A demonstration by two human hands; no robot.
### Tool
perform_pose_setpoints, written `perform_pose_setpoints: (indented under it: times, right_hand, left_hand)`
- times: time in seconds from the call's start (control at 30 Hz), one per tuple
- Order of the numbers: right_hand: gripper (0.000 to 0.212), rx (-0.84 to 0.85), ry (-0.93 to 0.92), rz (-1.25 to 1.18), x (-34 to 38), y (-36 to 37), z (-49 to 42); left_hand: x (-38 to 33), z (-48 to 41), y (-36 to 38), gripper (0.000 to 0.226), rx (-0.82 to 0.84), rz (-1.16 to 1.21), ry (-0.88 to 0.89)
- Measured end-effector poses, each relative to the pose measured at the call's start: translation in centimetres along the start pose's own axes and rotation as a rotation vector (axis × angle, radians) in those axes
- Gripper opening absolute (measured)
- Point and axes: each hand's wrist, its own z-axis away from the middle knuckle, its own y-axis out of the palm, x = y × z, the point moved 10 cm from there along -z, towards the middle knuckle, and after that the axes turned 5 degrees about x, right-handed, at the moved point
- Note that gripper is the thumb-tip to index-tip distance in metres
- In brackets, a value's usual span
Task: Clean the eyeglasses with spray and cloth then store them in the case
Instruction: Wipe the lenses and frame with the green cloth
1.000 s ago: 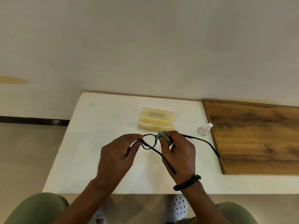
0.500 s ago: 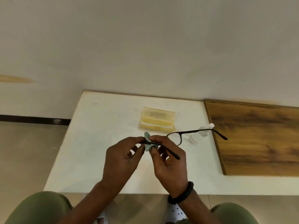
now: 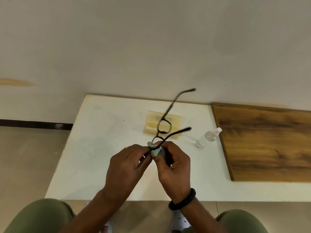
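Observation:
Black-framed eyeglasses (image 3: 164,126) are held up over the white table (image 3: 101,148), arms unfolded and pointing away toward the wall. My left hand (image 3: 125,167) pinches the near end of the frame. My right hand (image 3: 171,167) presses a small pale blue cloth (image 3: 155,149) around the near lens, which the cloth and fingers hide. The far lens rim shows in front of the translucent yellow case (image 3: 151,122), which lies on the table behind. A small clear spray bottle (image 3: 207,139) lies tilted to the right of the hands.
A wooden board (image 3: 269,140) covers the table's right part, next to the bottle. A plain wall stands right behind the table. My knees in green trousers are below the table's front edge.
The glasses have swung from lying sideways toward the right to pointing away toward the wall. Both hands stayed at the same spot with the cloth on the near lens.

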Motion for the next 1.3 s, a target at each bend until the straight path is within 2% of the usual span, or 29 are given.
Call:
perform_pose_setpoints:
  times: [0.2, 0.57, 0.67, 0.83, 1.07, 1.3]
  right_hand:
    - [0.002, -0.047, -0.026, 0.008, 0.9, -0.2, 0.3]
    - [0.007, -0.054, 0.079, -0.162, 0.3, -1.1, 0.1]
    - [0.016, -0.061, 0.102, -0.22, 0.5, -1.3, -0.1]
    - [0.011, -0.072, 0.113, -0.345, 1.3, -2.0, -0.3]
    - [0.023, -0.041, 0.182, -0.6, 1.7, -2.9, -0.8]
    - [0.044, -0.032, 0.343, -0.905, 0.3, -3.4, -0.6]
  left_hand:
    - [-1.1, 0.1, 0.1, 0.024, -0.005, -0.098, 0.087]
    - [-0.5, -0.6, 0.4, 0.024, 0.019, 0.02, -0.032]
    - [-0.6, -0.8, 0.1, 0.021, 0.019, 0.028, -0.033]
    - [-0.5, -0.9, -0.1, 0.015, 0.01, 0.035, -0.031]
    - [0.0, -1.0, -1.4, 0.011, -0.044, 0.062, -0.072]
    - [0.2, -0.9, -1.2, 0.006, -0.031, 0.032, -0.081]
